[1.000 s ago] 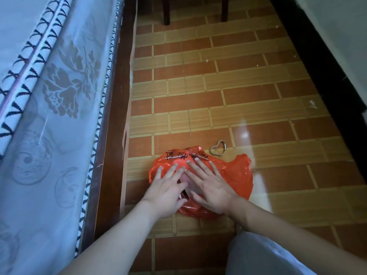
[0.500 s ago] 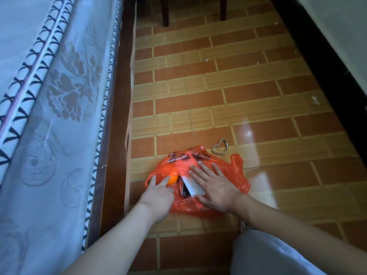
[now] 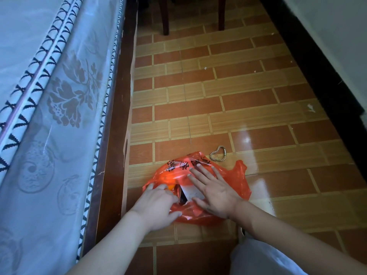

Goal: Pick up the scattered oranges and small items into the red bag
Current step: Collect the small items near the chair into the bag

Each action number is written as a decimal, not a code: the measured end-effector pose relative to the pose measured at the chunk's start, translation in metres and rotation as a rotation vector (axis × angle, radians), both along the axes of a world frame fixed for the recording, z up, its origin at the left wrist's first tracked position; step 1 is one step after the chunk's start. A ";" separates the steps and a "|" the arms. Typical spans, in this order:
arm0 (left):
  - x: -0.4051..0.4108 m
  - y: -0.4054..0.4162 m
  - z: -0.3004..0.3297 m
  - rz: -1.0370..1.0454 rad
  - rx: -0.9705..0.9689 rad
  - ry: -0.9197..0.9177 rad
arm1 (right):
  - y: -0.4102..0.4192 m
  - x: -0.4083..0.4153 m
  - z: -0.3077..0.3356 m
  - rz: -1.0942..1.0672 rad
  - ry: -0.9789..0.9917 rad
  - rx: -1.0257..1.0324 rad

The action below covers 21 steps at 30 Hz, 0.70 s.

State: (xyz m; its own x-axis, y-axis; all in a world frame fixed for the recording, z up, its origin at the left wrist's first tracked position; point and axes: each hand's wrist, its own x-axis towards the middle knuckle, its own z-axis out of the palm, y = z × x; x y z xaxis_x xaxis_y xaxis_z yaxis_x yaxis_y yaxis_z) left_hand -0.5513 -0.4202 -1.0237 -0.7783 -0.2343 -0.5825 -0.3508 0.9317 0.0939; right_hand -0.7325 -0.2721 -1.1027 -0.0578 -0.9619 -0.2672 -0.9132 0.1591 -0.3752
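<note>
The red plastic bag (image 3: pixel 236 179) with black print lies on the tiled floor beside the bed frame. Its mouth gapes in the middle, showing a bit of an orange (image 3: pixel 171 187), a white card-like item (image 3: pixel 193 192) and something dark under it. My left hand (image 3: pixel 156 207) curls its fingers on the bag's left edge at the opening. My right hand (image 3: pixel 213 188) lies flat with spread fingers on the bag's right half, touching the white item. A small gold chain bracelet (image 3: pixel 218 153) lies on the floor just beyond the bag.
A bed with a grey patterned cover (image 3: pixel 59 116) and dark wooden side rail (image 3: pixel 115 135) runs along the left. Dark chair legs (image 3: pixel 164 18) stand at the far end. A dark skirting and pale wall (image 3: pixel 327 62) border the right. My knee in pale cloth (image 3: pixel 262 259) is at bottom right.
The bag's mouth has been pulled open, exposing the orange and the white item. My left hand slid left and curled onto the bag's edge; my right hand stayed flat on it.
</note>
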 end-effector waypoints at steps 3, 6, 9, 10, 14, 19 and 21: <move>-0.004 -0.004 0.009 0.081 0.007 0.199 | -0.006 -0.019 0.030 -0.080 -0.029 -0.149; -0.006 -0.012 0.011 0.175 -0.007 0.388 | -0.029 -0.060 0.049 -0.248 -0.043 -0.292; -0.009 -0.013 0.004 0.176 -0.077 0.450 | -0.059 -0.109 0.032 -0.413 -0.078 -0.251; -0.011 -0.013 0.002 0.174 -0.098 0.433 | -0.067 -0.122 0.022 -0.435 -0.093 -0.167; -0.011 -0.019 -0.003 0.244 -0.166 0.338 | -0.076 -0.145 -0.022 -0.325 -0.075 0.204; -0.002 -0.025 -0.006 0.324 -0.131 0.307 | -0.071 -0.142 -0.052 -0.218 0.038 0.240; -0.003 -0.025 -0.004 0.358 -0.103 0.291 | -0.071 -0.141 -0.054 -0.179 0.065 0.229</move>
State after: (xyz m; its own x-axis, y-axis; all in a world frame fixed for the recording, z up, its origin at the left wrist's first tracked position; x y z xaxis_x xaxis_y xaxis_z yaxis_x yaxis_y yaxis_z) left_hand -0.5539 -0.4452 -1.0279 -0.7653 -0.5630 -0.3120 -0.6247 0.7664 0.1495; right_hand -0.8736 -0.3435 -1.1569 -0.2455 -0.8497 -0.4666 -0.8839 0.3938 -0.2522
